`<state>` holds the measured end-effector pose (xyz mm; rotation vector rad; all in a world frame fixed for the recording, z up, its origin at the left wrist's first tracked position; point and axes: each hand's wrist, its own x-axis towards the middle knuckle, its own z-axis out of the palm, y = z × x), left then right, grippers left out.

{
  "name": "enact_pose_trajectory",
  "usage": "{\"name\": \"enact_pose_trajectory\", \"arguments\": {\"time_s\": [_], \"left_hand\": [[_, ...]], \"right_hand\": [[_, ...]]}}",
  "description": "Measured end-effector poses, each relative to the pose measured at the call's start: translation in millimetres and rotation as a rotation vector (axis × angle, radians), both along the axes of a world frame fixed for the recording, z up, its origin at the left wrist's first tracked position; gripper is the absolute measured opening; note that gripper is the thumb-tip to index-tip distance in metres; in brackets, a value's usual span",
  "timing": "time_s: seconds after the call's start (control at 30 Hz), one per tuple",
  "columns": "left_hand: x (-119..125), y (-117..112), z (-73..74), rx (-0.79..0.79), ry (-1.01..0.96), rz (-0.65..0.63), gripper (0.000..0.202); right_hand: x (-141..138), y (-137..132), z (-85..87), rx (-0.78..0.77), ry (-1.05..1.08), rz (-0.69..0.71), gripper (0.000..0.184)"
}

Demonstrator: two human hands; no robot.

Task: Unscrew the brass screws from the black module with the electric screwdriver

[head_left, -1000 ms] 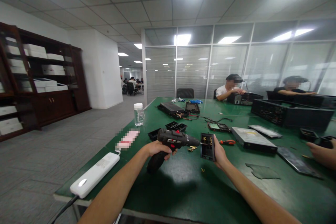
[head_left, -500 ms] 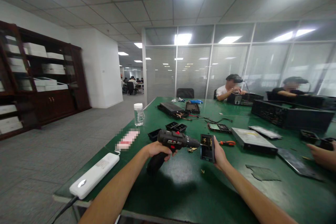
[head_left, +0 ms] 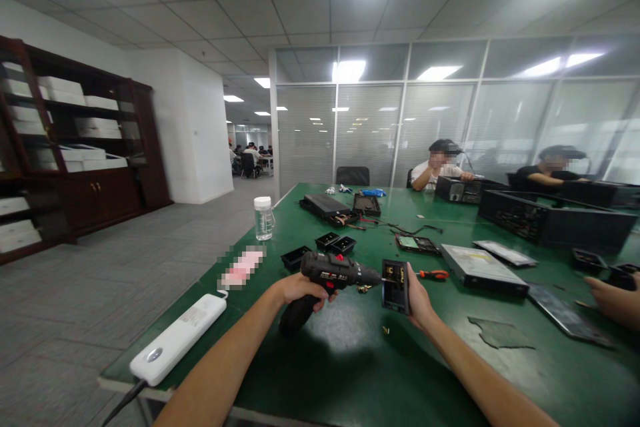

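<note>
My left hand point(head_left: 296, 288) is wrapped round the grip of a black cordless screwdriver point(head_left: 330, 276), held level over the green table point(head_left: 350, 360). Its bit points right and meets a small black module point(head_left: 395, 285) that stands on edge. My right hand point(head_left: 418, 295) grips that module from its right side. A few small brass screws point(head_left: 365, 288) lie on the table just under the tool's nose.
An orange-handled screwdriver point(head_left: 433, 274) and a flat optical drive point(head_left: 482, 268) lie right of the module. Small black trays point(head_left: 334, 244), a water bottle point(head_left: 263, 218) and a white power strip point(head_left: 176, 338) sit to the left. Another person's hand point(head_left: 611, 299) rests at far right; two people sit at the far end.
Both hands, the tool and the module have stayed almost in place; the view has shifted slightly.
</note>
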<state>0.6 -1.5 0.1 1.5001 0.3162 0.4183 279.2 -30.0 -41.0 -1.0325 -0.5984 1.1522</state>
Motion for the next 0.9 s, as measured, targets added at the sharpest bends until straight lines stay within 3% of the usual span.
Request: {"name": "enact_pose_trajectory", "arguments": {"time_s": [0.37, 0.53, 0.9], "left_hand": [[0.3, 1.2, -0.9, 0.015, -0.01, 0.001, 0.031], [-0.3, 1.2, -0.8, 0.009, -0.003, 0.002, 0.031], [-0.3, 0.9, 0.0, 0.052, 0.021, 0.018, 0.034]], "right_hand": [[-1.5, -1.2, 5.0, -0.022, -0.003, -0.019, 0.038], [1.2, -2.9, 8.7, -0.007, 0.014, 0.048, 0.028], [5.3, 2.4, 5.2, -0.01, -0.052, 0.041, 0.028]]}}
